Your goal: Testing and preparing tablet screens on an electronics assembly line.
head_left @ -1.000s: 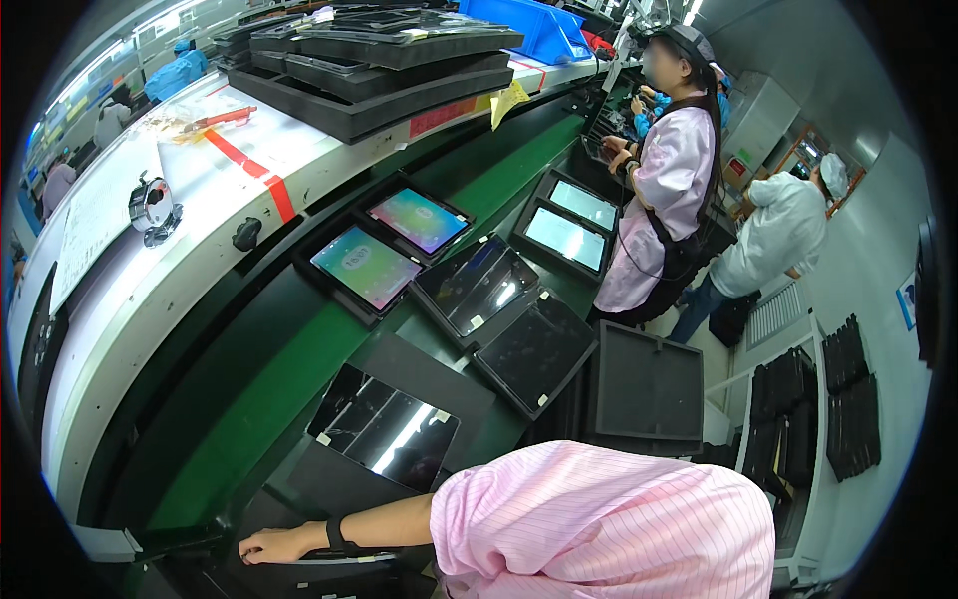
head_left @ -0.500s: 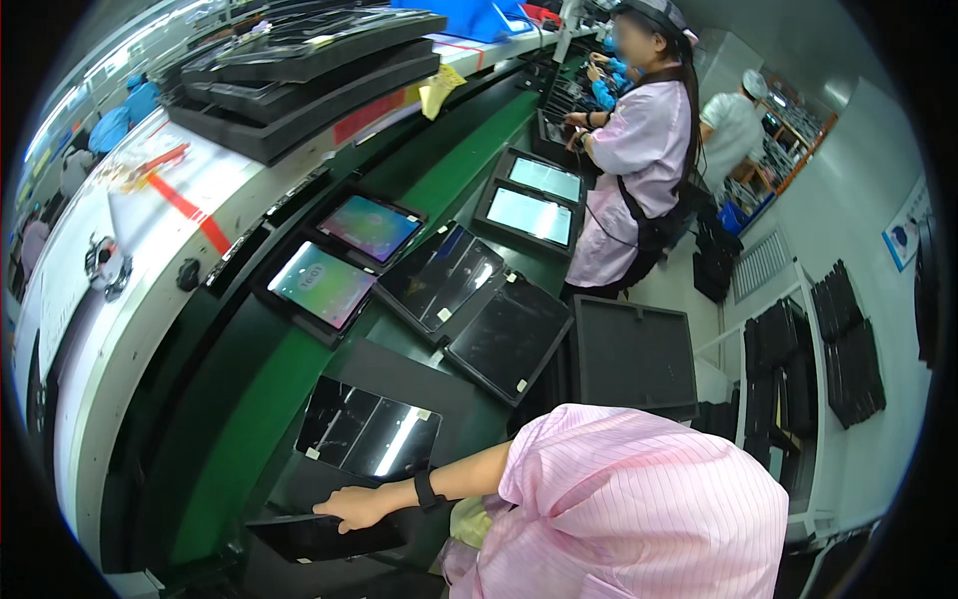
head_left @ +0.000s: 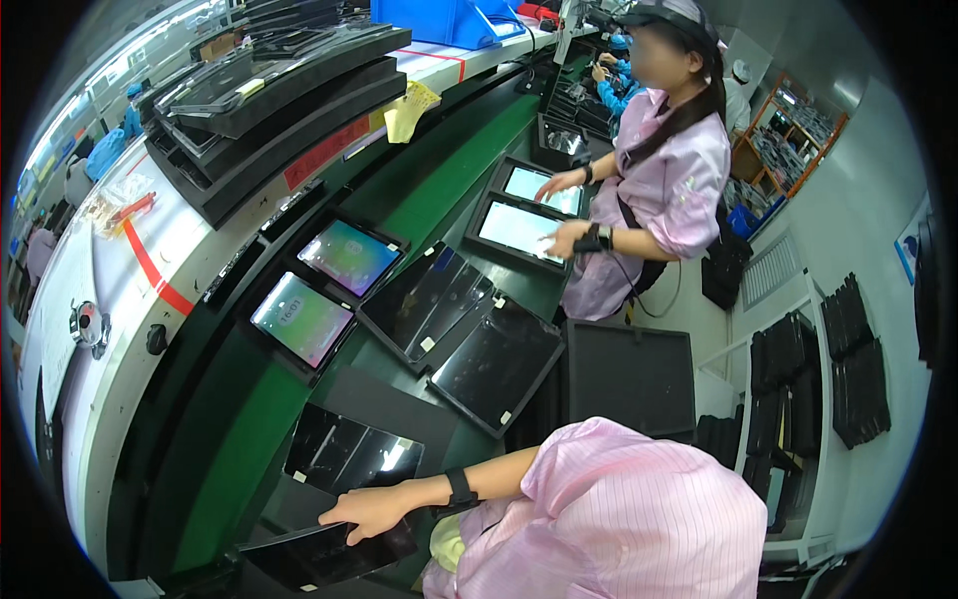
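My right hand (head_left: 374,510) reaches in from the lower right, a black band on its wrist. Its fingers are closed over the upper edge of a dark tablet (head_left: 334,561), which is tilted up near the bottom of the view and carries a small pale sticker. Just beyond that hand another tablet with a dark, glossy screen (head_left: 349,447) lies on black foam. My left hand is out of view. Farther off, two more dark tablets (head_left: 424,302) (head_left: 496,366) rest side by side in black trays. Left of them are two tablets with lit, colourful screens (head_left: 348,258) (head_left: 301,317).
A co-worker (head_left: 669,150) in pink stands at the far right, hands over two white-lit tablets (head_left: 517,232). Stacked foam trays (head_left: 269,100) sit on the white bench at left. A green conveyor surface (head_left: 235,439) runs between. An empty black tray (head_left: 631,379) stands at right.
The tablet in my right hand has tilted up more, and the hand now grips farther right along its edge. The co-worker has turned and brought both hands over the white-lit tablets. The view has shifted slightly.
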`<state>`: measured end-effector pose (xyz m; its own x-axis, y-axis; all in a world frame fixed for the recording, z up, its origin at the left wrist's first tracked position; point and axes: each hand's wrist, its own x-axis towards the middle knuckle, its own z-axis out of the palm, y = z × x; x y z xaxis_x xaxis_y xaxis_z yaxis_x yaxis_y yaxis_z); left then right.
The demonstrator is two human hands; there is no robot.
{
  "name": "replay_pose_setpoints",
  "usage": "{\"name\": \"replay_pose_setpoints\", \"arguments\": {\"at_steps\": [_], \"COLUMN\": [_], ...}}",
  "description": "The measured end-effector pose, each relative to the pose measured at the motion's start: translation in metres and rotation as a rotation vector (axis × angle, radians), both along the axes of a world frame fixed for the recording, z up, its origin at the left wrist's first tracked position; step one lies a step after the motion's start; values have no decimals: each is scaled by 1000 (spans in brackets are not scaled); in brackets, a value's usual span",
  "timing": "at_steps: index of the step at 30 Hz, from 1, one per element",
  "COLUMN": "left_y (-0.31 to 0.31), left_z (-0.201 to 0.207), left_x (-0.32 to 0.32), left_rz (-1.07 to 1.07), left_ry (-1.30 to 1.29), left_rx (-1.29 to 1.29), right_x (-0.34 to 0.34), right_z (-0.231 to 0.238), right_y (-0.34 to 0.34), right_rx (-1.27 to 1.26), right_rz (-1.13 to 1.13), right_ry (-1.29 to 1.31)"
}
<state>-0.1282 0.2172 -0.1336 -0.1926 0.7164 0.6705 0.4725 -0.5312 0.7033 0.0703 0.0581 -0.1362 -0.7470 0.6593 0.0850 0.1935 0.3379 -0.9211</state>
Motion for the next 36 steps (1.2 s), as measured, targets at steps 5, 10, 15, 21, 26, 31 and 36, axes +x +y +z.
{"name": "replay_pose_setpoints", "arguments": {"at_steps": [5,10,15,21,26,31,36], "left_y": [-56,-368,-401,-434,-392,-375,-410], "left_z": [63,219,245,174,129,90,39], "left_x": [-123,-279,-305,-393,-410,-449,-502], "left_rz": [337,1162,1415,1683,1767,1688,1474], "left_ry": [224,516,337,371,125,330,574], "left_rx": [-109,-295,-255,-718,-911,-1116,-1152], "right_x": [-14,-18,-61,-214,-376,-494,-533], "right_z": [11,11,33,101,135,107,74], "right_y": [9,25,27,53,75,96,93], "right_rx": [-191,-262,-598,-340,-193,43,431], "right_rz": [171,101,239,511,604,671,471], "right_ry": [43,-51,113,57,30,-24,-15]}}
